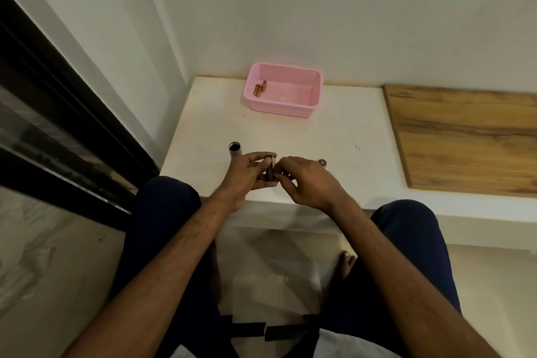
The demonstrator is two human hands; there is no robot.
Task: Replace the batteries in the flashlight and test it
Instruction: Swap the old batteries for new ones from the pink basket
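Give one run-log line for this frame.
left hand: holds battery holder | right hand: fingers at holder | flashlight tube: upright, open | pink basket: batteries inside

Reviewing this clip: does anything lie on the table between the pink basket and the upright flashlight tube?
No. In the head view the white table is bare between the pink basket and the flashlight tube; only small dark specks show.

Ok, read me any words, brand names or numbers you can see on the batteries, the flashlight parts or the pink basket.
No text can be read.
Batteries in the pink basket: any print too small and blurred.
Black holder between the left hand and right hand: no legible marking.
Flashlight tube: none visible.
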